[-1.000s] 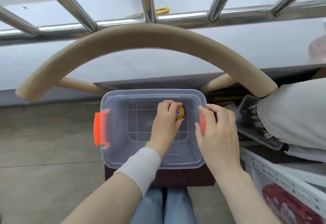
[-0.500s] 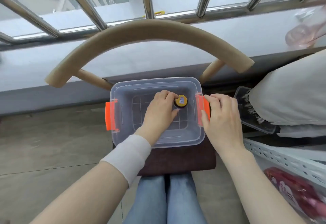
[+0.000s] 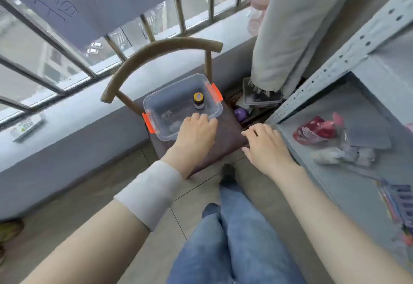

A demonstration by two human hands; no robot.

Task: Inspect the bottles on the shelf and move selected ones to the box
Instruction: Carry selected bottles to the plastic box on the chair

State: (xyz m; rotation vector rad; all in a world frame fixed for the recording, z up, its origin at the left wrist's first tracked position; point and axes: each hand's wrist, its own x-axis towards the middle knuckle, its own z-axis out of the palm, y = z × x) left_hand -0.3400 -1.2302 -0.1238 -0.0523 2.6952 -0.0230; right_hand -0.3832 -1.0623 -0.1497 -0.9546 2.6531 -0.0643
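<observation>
A clear plastic box (image 3: 156, 107) with orange latches sits on a dark chair seat (image 3: 225, 143). Inside it a small dark bottle (image 3: 198, 100) with a yellow cap stands upright, untouched. My left hand (image 3: 196, 130), a white band on its wrist, hovers over the box's near rim with relaxed fingers and holds nothing. My right hand (image 3: 266, 143) is empty too, fingers loosely spread, above the seat's right corner beside the grey metal shelf (image 3: 335, 64). On the shelf lie a red pouch (image 3: 315, 130) and some pale small packages (image 3: 344, 156).
The chair's curved wooden back (image 3: 161, 53) arches behind the box, below a barred window and ledge. A pink bottle (image 3: 257, 13) stands on the ledge beside pale hanging fabric (image 3: 297, 29). A clear lid and clutter (image 3: 261, 98) lie between chair and shelf. My jeans-clad legs (image 3: 232, 234) are below.
My left hand let go of the yellow-capped bottle, which now stands in the box. Both hands drew back from the box, the right off its latch. The view pulled back and swung right.
</observation>
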